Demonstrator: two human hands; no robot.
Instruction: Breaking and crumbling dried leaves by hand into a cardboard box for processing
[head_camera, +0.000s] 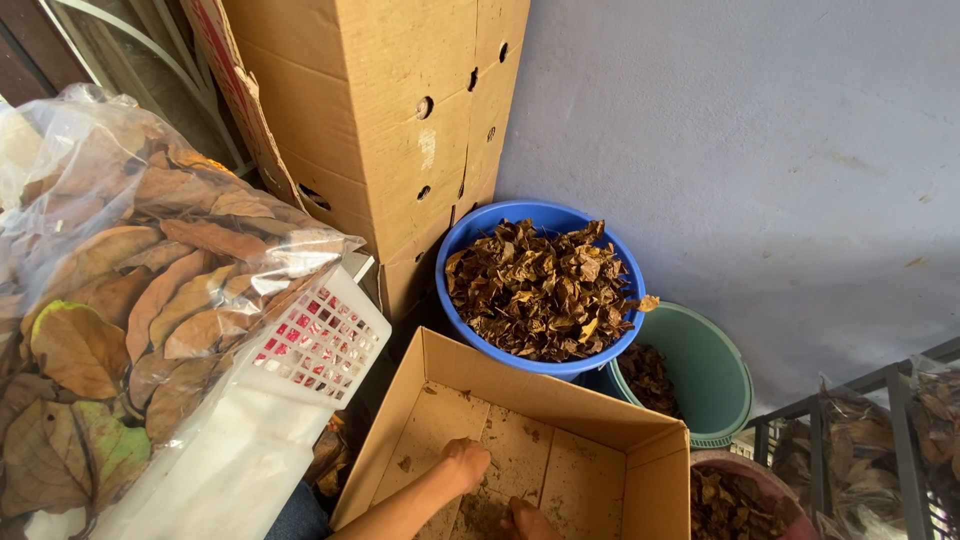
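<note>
Left hand (466, 462): curled, pressed on crumbs in the box (600, 425); grip contents cannot be told.
Right hand (527, 520): closed over leaf dust.
Box: nearly emptied; only debris left.
Blue tub (470, 232): heaped with leaves.

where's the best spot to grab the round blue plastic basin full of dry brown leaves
Probably by the round blue plastic basin's rim, at two opposite edges, coming from above. The dry brown leaves are heaped to the top, and the open cardboard box and green bucket crowd its sides.
</note>
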